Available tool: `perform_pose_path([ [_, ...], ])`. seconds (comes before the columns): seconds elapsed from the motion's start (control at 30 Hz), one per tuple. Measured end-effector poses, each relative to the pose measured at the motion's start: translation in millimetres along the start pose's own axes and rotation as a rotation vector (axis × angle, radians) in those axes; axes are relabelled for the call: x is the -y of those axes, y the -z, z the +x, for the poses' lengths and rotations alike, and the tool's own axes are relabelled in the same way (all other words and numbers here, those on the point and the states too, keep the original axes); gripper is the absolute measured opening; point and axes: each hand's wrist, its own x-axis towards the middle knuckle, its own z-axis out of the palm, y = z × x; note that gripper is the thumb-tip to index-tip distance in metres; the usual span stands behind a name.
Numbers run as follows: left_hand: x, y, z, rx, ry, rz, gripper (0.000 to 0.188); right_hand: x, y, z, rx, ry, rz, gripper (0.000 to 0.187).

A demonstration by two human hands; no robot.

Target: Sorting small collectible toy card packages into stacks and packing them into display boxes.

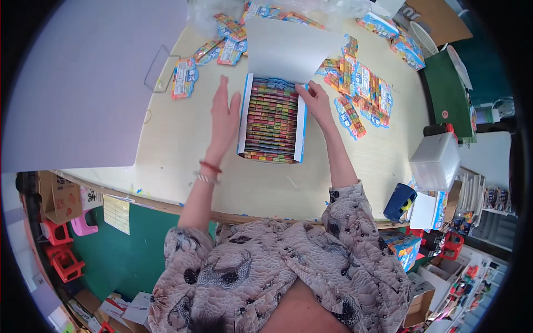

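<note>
One pale table (266,191) is bearing one open box (301,127); blue-sided, it is raising one white lid (291,47) behind multicoloured packs (272,119) too tightly rowed to count; the left hand (224,116) is hovering just beside the box, thumb spread; the right hand (317,102) is touching its far right side; whether pinching, I cannot tell.

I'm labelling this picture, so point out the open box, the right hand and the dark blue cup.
Open box (290,51): head view, on its raised white lid.
Right hand (317,103): head view, on its back.
Dark blue cup (396,203): head view, on its outer side.
</note>
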Motion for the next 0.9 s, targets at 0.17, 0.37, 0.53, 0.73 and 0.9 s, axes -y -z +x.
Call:
perform_pose_path([
  [0.17,29.8,-32.1,54.1,0.272,0.222,-0.579,0.044,-8.4,-16.8,1.9,-0.131,0.168,0.318,0.025],
  [0.37,64.7,-41.2,68.2,0.179,-0.237,-0.282,0.028,-16.9,5.6,3.6,0.134,0.233,0.452,0.026],
  [0.53,40.4,3.1,56.3,0.258,-0.351,0.272,0.039,17.3,36.5,-44.4,0.198,0.230,0.245,0.041],
  [0.73,-11.5,45.3,-10.9,0.704,0.192,-0.006,0.060,83.7,32.9,-137.0,0.246,-0.167,0.086,0.056],
  [0.9,-18.1,50.9,-43.5,0.626,0.176,-0.387,0.078,80.7,28.8,-151.8,0.211,-0.073,0.414,0.077],
])
